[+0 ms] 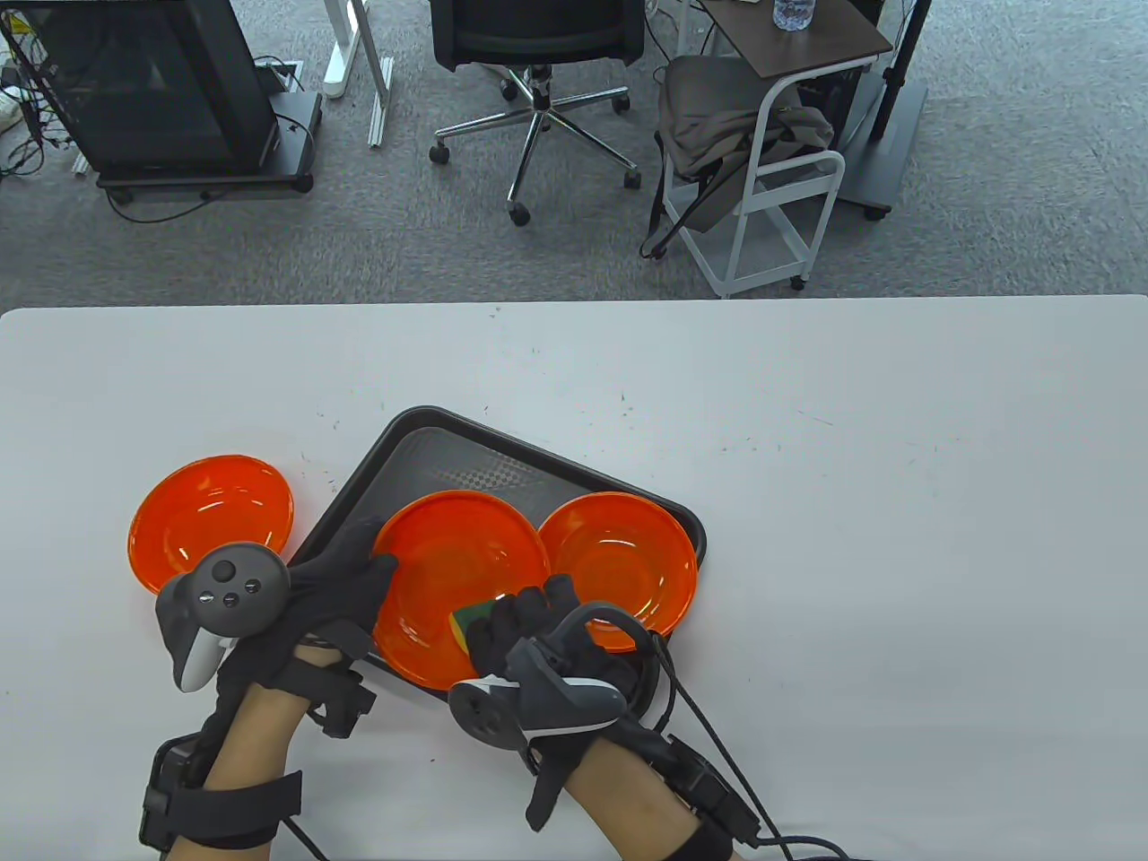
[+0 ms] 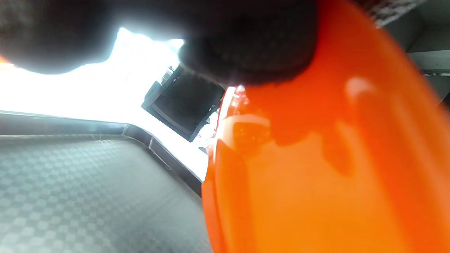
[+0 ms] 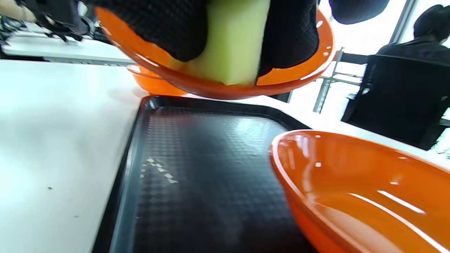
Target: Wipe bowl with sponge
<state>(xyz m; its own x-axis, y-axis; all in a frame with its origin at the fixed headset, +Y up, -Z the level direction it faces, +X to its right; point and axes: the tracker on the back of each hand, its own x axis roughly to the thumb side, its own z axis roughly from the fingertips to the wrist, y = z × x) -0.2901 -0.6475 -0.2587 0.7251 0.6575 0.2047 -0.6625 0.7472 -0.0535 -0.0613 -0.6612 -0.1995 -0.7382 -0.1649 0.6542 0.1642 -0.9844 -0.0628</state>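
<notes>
An orange bowl [image 1: 453, 574] is held tilted above the dark tray [image 1: 466, 457]. My left hand [image 1: 345, 583] grips its left rim, thumb on the inside; the left wrist view shows the bowl [image 2: 316, 168] close up under a gloved finger [image 2: 246, 45]. My right hand [image 1: 520, 628] pinches a yellow-green sponge [image 1: 471, 621] against the bowl's near inner side. In the right wrist view the sponge [image 3: 235, 42] sits between two gloved fingers [image 3: 291, 31] inside the raised bowl [image 3: 211, 88].
A second orange bowl [image 1: 621, 567] rests in the tray's right part, also near the right wrist camera as bowl [image 3: 351, 196]. A third orange bowl [image 1: 211, 520] stands on the white table [image 1: 897, 538] left of the tray. Chairs and a cart stand beyond the far edge.
</notes>
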